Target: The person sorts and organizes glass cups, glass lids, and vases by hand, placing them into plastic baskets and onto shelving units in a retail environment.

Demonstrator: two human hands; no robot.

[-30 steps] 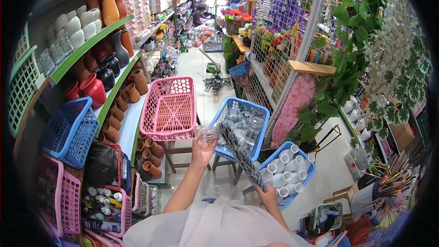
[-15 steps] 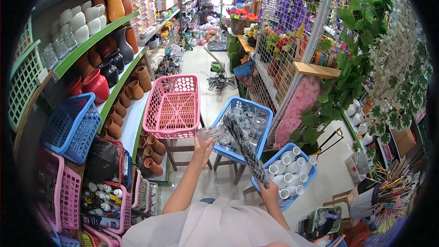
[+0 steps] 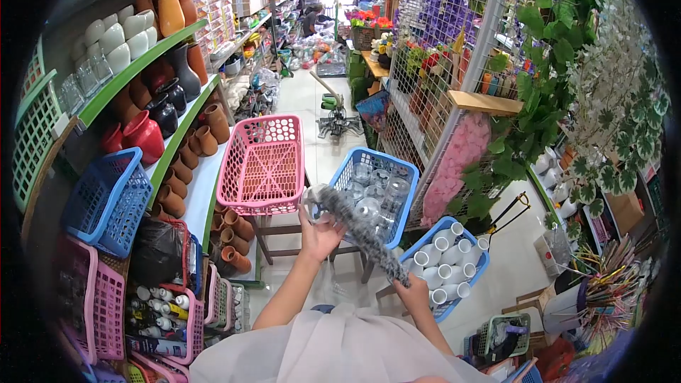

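The left hand (image 3: 320, 232) grips a clear glass (image 3: 317, 202). The right hand (image 3: 415, 295) clasps a grey duster (image 3: 362, 230) (its tip seemingly inside the glass).

Clear glass jar and shaggy grey duster, both held up in front of the blue basket.
The small see-through jar (image 3: 320, 203) lies tipped on its side just off the left front corner of the blue basket (image 3: 379, 156), gripped from below by the left hand (image 3: 319, 235). The duster (image 3: 363, 235), a long thin wand of grey-and-white fibres, slants across the basket's front. Its upper tip meets the jar and its lower end sits in the right hand (image 3: 416, 295), below the basket's near right corner.
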